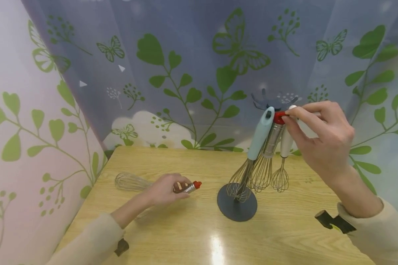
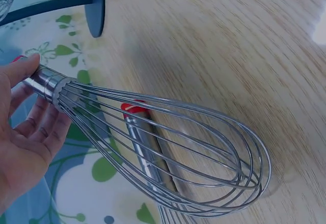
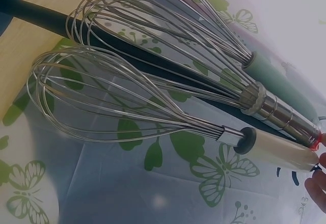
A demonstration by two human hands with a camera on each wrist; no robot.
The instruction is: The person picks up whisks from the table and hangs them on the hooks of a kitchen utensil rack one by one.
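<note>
My left hand (image 1: 167, 189) holds a wire whisk by its silver handle (image 2: 47, 85), whose red end sticks out past the fingers. Its wire loops reach back under the wrist. Under those loops in the left wrist view, a second red-ended whisk (image 2: 134, 108) lies on the table. At the black stand (image 1: 237, 209), my right hand (image 1: 328, 136) pinches the red end (image 1: 280, 117) of another silver-handled whisk (image 3: 277, 113), which hangs wires down near the hooks. A light blue-handled whisk (image 1: 260, 136) hangs to its left, and a cream-handled whisk (image 1: 286, 141) to its right.
Dark hooks (image 1: 263, 99) spread from the top of the stand, behind the hanging handles. The wooden table (image 1: 185, 235) meets a leaf-and-butterfly printed curtain (image 1: 185, 73) at the back and left.
</note>
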